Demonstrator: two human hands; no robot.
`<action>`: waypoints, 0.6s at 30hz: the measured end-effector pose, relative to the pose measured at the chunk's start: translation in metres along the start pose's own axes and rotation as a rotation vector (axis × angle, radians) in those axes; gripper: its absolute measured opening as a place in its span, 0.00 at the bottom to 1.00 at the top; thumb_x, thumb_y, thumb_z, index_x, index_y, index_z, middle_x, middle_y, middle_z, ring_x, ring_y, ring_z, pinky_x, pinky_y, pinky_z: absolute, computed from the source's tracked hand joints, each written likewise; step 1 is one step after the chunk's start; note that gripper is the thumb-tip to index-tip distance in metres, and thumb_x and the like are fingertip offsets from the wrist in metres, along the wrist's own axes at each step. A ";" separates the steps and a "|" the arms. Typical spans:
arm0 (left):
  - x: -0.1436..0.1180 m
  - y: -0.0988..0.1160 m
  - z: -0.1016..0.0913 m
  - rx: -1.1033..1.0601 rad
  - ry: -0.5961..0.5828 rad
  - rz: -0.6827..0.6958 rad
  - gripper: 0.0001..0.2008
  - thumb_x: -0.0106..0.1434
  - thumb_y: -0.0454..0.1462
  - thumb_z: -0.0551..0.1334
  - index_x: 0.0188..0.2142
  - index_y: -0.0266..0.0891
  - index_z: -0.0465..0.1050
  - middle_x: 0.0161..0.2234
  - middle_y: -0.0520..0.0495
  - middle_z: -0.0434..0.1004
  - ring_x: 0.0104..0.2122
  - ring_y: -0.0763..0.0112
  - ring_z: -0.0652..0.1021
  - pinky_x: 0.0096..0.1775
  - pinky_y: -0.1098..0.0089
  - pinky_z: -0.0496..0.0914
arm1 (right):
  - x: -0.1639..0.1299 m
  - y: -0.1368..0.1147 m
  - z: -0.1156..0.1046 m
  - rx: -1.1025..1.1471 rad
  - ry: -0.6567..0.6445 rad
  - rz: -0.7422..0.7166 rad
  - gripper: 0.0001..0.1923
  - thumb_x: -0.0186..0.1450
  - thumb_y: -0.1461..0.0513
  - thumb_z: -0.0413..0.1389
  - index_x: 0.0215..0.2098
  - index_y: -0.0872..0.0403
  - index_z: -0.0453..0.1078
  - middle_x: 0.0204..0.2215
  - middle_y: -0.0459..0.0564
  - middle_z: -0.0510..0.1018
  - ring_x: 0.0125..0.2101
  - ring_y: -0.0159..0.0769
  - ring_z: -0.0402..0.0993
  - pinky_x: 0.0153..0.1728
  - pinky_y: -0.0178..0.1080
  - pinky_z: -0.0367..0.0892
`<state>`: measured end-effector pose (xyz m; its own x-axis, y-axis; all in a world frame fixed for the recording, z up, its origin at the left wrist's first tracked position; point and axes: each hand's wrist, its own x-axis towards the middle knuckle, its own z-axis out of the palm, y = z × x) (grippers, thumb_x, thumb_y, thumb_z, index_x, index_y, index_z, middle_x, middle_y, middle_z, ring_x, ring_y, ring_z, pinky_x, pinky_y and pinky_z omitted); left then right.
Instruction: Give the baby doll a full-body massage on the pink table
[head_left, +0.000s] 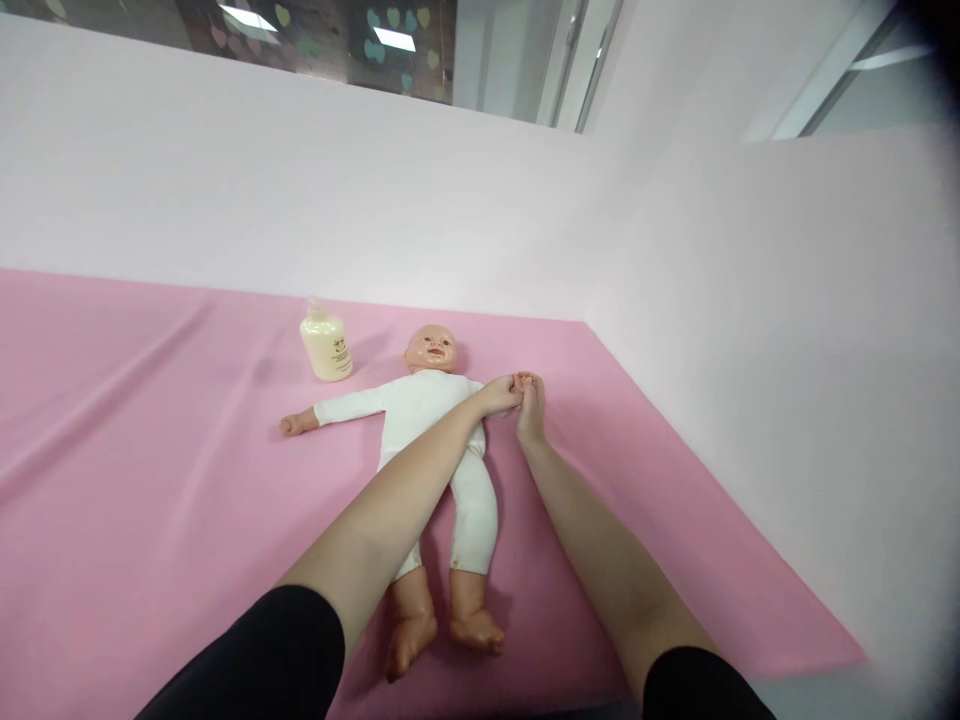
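A baby doll point(401, 425) with a white cloth body lies on its back, head toward the wall and feet toward me. Its far-left arm stretches out over the pink surface. My left hand point(497, 396) reaches across the doll's body and is closed around the other arm near the wrist. At that arm's end my right hand point(532, 408) has its fingers closed on the doll's small hand point(523, 381). Both my hands touch or nearly touch each other there, covering most of the doll's forearm.
A pale yellow pump bottle point(328, 347) stands upright left of the doll's head. Pink sheeting point(150, 480) with a few creases covers the padded surface. White walls point(300, 190) rise behind and at the right, with a window point(337, 45) above the back one.
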<state>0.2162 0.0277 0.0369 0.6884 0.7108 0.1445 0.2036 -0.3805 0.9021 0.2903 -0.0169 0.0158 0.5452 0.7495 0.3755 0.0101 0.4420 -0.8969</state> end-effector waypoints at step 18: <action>0.006 -0.004 0.002 -0.195 0.019 0.042 0.14 0.63 0.39 0.51 0.34 0.32 0.71 0.32 0.48 0.75 0.34 0.74 0.73 0.42 0.72 0.67 | 0.008 0.016 0.000 -0.043 0.021 0.088 0.17 0.64 0.50 0.42 0.31 0.52 0.64 0.29 0.46 0.72 0.35 0.34 0.70 0.43 0.42 0.66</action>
<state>0.2214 0.0326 0.0330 0.6795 0.7088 0.1895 0.0354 -0.2896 0.9565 0.2946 -0.0035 0.0044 0.5627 0.7741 0.2902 -0.0033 0.3531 -0.9356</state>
